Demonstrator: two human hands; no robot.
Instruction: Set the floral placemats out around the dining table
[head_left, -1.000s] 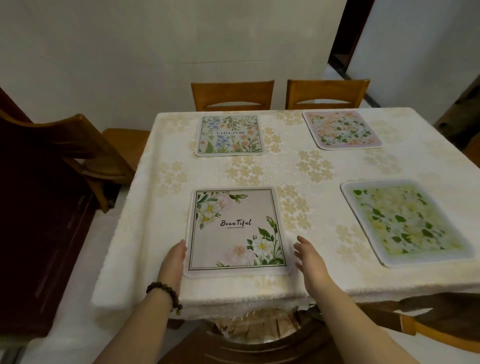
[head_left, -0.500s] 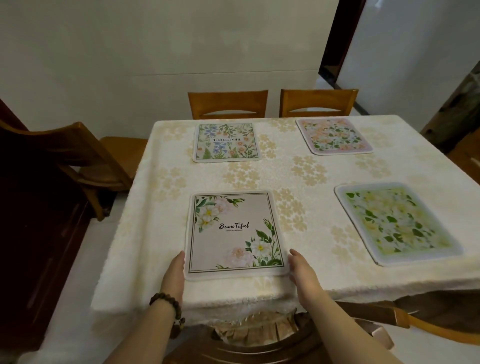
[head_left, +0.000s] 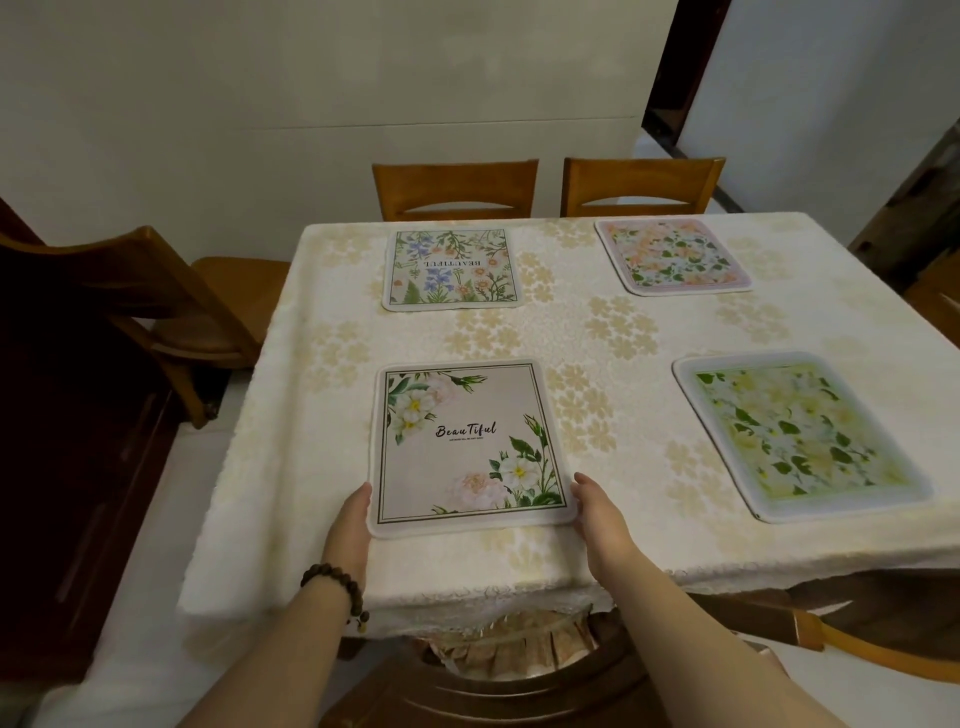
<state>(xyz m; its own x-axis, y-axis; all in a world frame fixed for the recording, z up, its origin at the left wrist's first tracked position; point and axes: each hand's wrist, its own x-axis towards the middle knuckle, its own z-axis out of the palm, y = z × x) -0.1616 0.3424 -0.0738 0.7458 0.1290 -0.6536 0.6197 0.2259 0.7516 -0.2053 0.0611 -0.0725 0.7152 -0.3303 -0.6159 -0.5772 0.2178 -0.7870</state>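
The left far chair (head_left: 454, 189) and the right far chair (head_left: 641, 184), both honey-coloured wood, are tucked in against the far edge of the bench (head_left: 291, 467), with a pale wall (head_left: 363, 104) behind them. A side chair (head_left: 156, 306) stands angled off the bench's left side, near a dark cabinet (head_left: 62, 467). The curved back of a near chair (head_left: 493, 691) sits between my forearms, below the bench's edge. A cream cloth (head_left: 618, 327) covers the whole top, woven with pale gold flower clusters and hanging over the near edge (a lace hem shows there).

Four mats lie flat on it, well apart, each thin and four-sided with rounded corners and a pale rim. The blue-flowered mat (head_left: 451, 270) lies before the left far chair, its lettering upside down to me. The pink mat (head_left: 672, 257) lies before the right far chair, and the green and yellow mat (head_left: 800, 434) at the near right.

The cream mat (head_left: 467, 447) lies at the near left, right in front of me. It has a thin dark border line, white and blush flowers with green leaves in two opposite corners, and "BeauTiful" in dark script at the middle. My left hand (head_left: 353, 525), with a beaded bracelet (head_left: 337, 587) on its wrist, rests edge-on against the mat's near left corner, fingers straight. My right hand (head_left: 597, 514) touches the near right corner the same way, fingers together and uncurled.
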